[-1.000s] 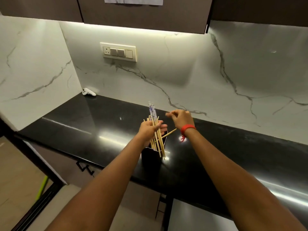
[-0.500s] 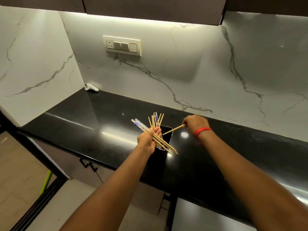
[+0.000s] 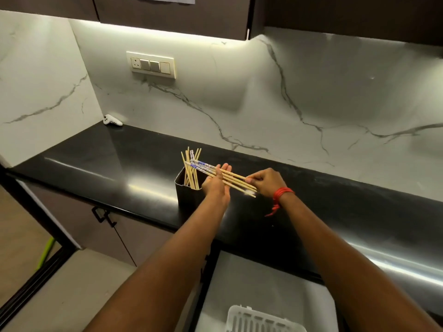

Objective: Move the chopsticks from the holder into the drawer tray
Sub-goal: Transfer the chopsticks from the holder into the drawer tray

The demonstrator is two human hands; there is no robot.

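Observation:
A black square holder (image 3: 188, 194) stands on the black counter with several wooden chopsticks (image 3: 191, 169) upright in it. A bundle of chopsticks (image 3: 233, 179), some with blue-white patterned ends, lies nearly level just right of the holder. My left hand (image 3: 217, 185) supports the bundle from behind with its fingers stretched out. My right hand (image 3: 266, 182), with a red thread on the wrist, pinches the bundle's right ends. A white slotted tray (image 3: 261, 319) sits in the open drawer at the bottom.
The open drawer (image 3: 251, 279) juts out below the counter edge, under my arms. A white small object (image 3: 112, 120) lies in the far left corner of the counter. A switch panel (image 3: 151, 65) is on the marble wall. Dark cabinets hang overhead.
The bundle has tipped from upright to nearly level and shifted right of the holder. My right hand came in and took its right ends. The view dropped, showing the drawer and tray.

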